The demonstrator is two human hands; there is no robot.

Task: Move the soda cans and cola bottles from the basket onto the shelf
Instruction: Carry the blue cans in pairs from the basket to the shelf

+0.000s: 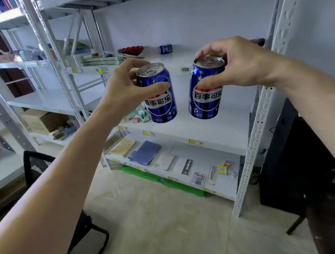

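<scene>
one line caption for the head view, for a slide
Each hand, left and right, holds a blue can before the white shelf.

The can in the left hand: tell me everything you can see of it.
The can is blue metal with a silver top and closed pull tab, and a red, white and blue round logo with Chinese lettering. It is tilted slightly, held in the air before the white shelf. The left hand grips its upper part, thumb across the front.
</scene>
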